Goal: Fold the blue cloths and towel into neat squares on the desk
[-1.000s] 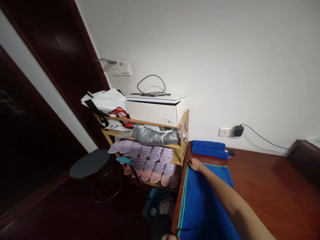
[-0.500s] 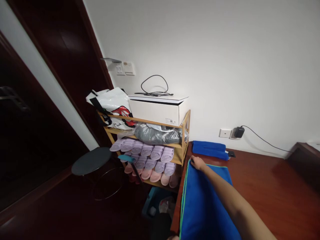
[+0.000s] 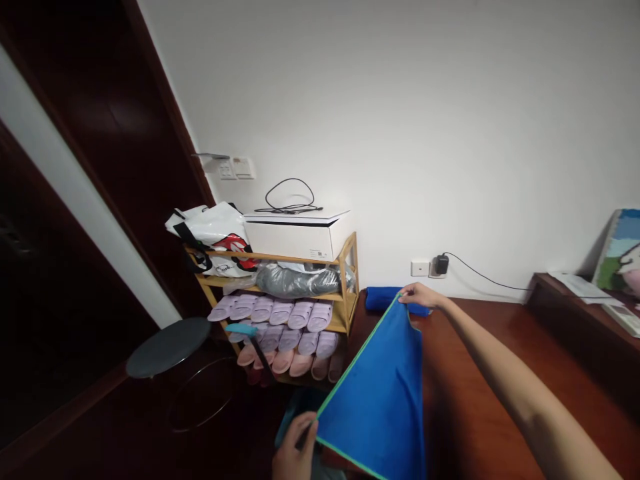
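Observation:
A blue towel (image 3: 383, 390) with green edging hangs stretched between my two hands over the left side of the brown table (image 3: 495, 373). My right hand (image 3: 419, 296) pinches its far corner, up near the wall. Lower down, my left hand (image 3: 296, 440) grips the near corner at the table's left edge. The towel's bottom runs out of view. Behind my right hand lies a folded blue towel (image 3: 379, 299), partly covered by that hand and the stretched towel.
Left of the table stands a wooden rack (image 3: 349, 313) with rows of slippers (image 3: 320, 315), a white box (image 3: 295, 239) and a bag (image 3: 215, 227). A round stool (image 3: 170, 347) is farther left. A plugged-in adapter (image 3: 442, 264) trails its cord right along the wall.
Both hands have lifted the towel's edge off the table, and it now slants between them. My left hand has come into fuller view. The view has turned slightly right.

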`<state>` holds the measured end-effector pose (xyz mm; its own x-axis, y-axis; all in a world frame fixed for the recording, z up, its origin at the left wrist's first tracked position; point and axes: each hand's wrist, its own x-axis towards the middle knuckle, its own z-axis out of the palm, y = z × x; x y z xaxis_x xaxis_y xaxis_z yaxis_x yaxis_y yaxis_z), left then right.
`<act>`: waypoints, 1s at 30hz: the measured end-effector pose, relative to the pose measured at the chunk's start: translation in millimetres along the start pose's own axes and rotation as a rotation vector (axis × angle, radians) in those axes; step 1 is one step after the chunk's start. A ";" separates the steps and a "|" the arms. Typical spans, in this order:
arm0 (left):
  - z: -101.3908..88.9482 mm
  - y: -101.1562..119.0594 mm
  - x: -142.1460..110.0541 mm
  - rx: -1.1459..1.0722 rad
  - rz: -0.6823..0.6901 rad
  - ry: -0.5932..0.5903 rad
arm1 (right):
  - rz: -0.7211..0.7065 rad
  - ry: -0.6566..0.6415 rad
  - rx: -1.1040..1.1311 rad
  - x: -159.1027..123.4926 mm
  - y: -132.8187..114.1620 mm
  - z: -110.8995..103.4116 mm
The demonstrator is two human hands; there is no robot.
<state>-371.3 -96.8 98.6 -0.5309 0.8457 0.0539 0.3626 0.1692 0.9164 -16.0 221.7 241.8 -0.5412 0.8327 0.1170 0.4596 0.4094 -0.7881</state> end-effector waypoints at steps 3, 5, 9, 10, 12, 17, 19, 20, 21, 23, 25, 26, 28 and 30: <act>-12.8 43.0 17.3 0.048 0.130 0.047 | 0.003 -0.010 0.148 -51.5 -17.8 -44.4; -19.0 76.7 28.9 0.043 0.261 0.093 | -0.019 0.048 0.226 -90.7 -28.4 -67.0; -23.2 144.7 51.4 -0.016 0.446 0.159 | -0.047 0.313 0.201 -175.1 -41.6 -94.8; -21.0 160.6 55.5 -0.066 0.480 0.171 | -0.043 0.378 0.186 -195.7 -43.4 -98.5; -12.5 190.2 60.1 -0.205 0.542 0.177 | -0.032 0.504 0.163 -233.8 -46.5 -103.2; 19.9 243.9 55.3 -0.388 0.591 0.078 | 0.008 0.777 0.143 -305.0 -56.6 -111.1; 34.9 253.7 57.8 -0.387 0.582 0.018 | 0.033 0.829 0.137 -320.6 -55.2 -114.7; 44.1 255.8 62.5 -0.379 0.580 -0.016 | 0.046 0.842 0.136 -324.7 -50.9 -116.3; 55.1 256.0 69.8 -0.371 0.581 -0.055 | 0.060 0.847 0.136 -325.9 -43.3 -117.7; 82.5 251.5 90.5 -0.341 0.594 -0.151 | 0.086 0.829 0.145 -319.5 -18.1 -118.6; 115.7 241.6 114.0 -0.241 0.611 -0.248 | 0.115 0.780 0.158 -302.3 17.3 -115.5; 132.9 235.1 124.0 -0.170 0.615 -0.282 | 0.145 0.762 0.149 -291.1 36.5 -111.5; 165.5 218.7 134.5 -0.034 0.613 -0.299 | 0.254 0.770 0.078 -267.8 71.9 -96.1; 192.7 197.2 128.2 0.035 0.606 -0.271 | 0.374 0.824 -0.022 -249.4 98.4 -67.5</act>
<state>-220.3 142.5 209.8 -0.0153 0.8931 0.4496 0.5637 -0.3636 0.7416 211.8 79.5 175.9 0.3179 0.9124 0.2580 0.5218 0.0589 -0.8510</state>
